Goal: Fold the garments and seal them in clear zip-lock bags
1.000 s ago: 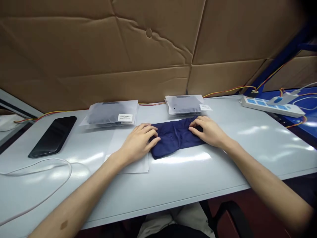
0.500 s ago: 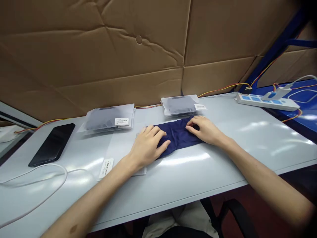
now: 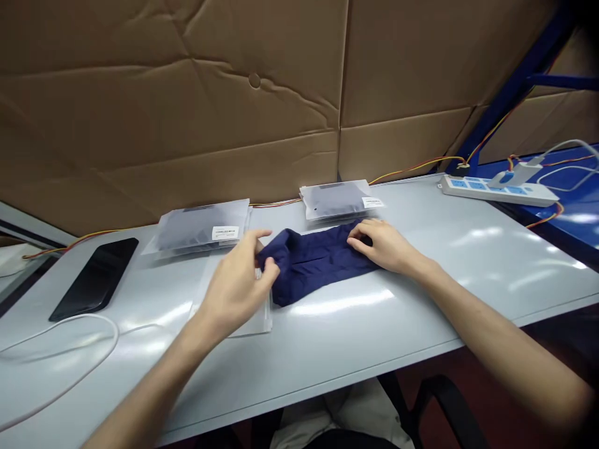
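Note:
A folded navy blue cloth [image 3: 318, 257] lies on the light grey table, its left end raised and curling up. My left hand [image 3: 241, 280] is at that end, the cloth's edge between the thumb and the curled fingers while the index finger stretches out above. On the right end rests my right hand [image 3: 386, 244], its thumb and fingertips pinched together on the fabric. Under and beside my left hand lies a clear plastic bag [image 3: 255, 321], partly covered by the hand.
Behind the cloth lie two stacks of bagged dark items, a left stack [image 3: 201, 227] and a right stack [image 3: 337, 198], with barcode labels. A black phone [image 3: 96, 277] and a white cable [image 3: 115, 330] are at the left. At the far right sits a power strip [image 3: 500, 192].
My left hand has moved left from on top of the cloth to its left end, which is now lifted and curled. My right hand stays on the right end.

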`<state>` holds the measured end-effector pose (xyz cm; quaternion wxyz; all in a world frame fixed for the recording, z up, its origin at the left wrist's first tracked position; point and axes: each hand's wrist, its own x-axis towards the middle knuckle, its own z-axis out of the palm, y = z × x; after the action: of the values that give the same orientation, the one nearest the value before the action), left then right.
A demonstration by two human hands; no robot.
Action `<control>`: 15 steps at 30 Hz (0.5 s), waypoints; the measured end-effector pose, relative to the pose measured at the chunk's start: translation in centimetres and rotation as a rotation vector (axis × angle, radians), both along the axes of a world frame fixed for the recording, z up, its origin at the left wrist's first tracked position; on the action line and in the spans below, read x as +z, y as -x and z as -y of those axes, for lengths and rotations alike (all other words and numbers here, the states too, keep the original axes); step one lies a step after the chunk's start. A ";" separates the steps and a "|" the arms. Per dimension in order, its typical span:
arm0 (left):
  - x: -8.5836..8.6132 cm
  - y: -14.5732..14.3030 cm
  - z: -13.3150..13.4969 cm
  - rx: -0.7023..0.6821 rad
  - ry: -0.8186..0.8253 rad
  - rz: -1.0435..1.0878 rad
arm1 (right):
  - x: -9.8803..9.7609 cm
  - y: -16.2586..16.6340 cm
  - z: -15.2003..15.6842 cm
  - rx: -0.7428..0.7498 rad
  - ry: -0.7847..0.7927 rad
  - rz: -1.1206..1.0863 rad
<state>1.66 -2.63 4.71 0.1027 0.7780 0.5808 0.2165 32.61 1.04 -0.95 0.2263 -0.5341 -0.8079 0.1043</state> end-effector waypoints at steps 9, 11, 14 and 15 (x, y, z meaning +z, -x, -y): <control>0.1 8.5 1.7 0.184 0.197 -0.526 | -0.1 -0.1 0.0 -0.002 0.000 0.020; 0.1 7.8 1.5 0.187 0.099 -0.502 | -0.2 -0.1 -0.1 -0.008 -0.007 0.022; -0.1 5.9 0.4 0.079 -0.025 -0.389 | -0.4 -0.2 -0.1 -0.018 -0.014 0.018; -0.3 5.3 -0.1 0.015 -0.040 -0.345 | -0.4 -0.3 -0.2 -0.023 -0.016 0.018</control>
<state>-3.63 -2.55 4.38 -0.0156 0.8012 0.5910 0.0923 32.88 1.21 -1.36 0.2246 -0.5424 -0.8045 0.0902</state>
